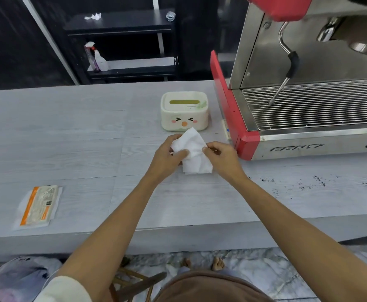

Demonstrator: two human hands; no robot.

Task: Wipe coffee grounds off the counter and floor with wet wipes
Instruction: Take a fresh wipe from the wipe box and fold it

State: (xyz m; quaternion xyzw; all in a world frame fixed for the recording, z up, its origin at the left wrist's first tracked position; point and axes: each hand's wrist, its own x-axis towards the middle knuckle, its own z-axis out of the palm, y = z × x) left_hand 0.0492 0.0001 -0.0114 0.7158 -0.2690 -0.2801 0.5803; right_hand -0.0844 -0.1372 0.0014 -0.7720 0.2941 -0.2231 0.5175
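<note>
both forearms are bare up to the elbow. the left arm [104, 216] ends in a cream-white sleeve [66, 289], pushed up near the elbow. the right arm [298, 223] shows no sleeve in view. a brown garment [208, 287] covers the lap. the feet [217, 263] are bare, toes showing below the counter edge.
</note>
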